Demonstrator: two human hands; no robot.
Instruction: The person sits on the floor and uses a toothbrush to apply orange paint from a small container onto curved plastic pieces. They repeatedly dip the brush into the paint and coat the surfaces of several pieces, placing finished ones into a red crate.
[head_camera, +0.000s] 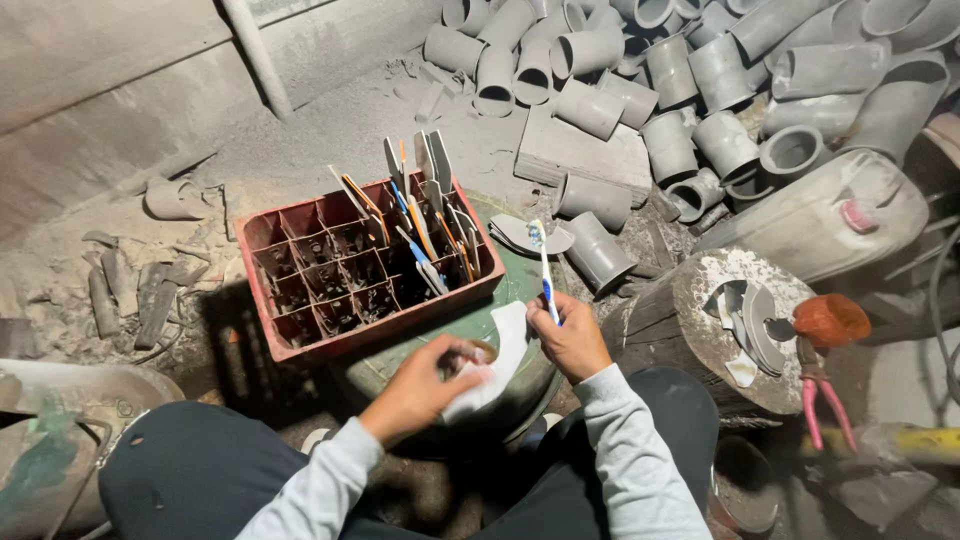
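Dark trousers and grey sleeves fill the bottom edge, knees apart. Left hand (420, 385) curled palm-down, grasping a curved white shard (497, 365) over a round green drum (500, 320). Right hand (572, 338) clenched on a toothbrush (543, 270), blue-and-white handle, bristles pointing up and away. Red plastic crate (370, 270) sits on the drum just beyond the hands, its dusty divided cells holding upright blades and sticks at the right end. Wooden stump (700, 335) at right, top chalky, carrying curved grey shards (750, 325). Pink-handled pliers (820, 395) hang off its edge beside an orange lump (830, 318). Grey pipe pieces (700, 80) heaped behind, short cylinders, dust-coated. Pale jerrycan (830, 215) lies on its side. Everything is powdered grey.
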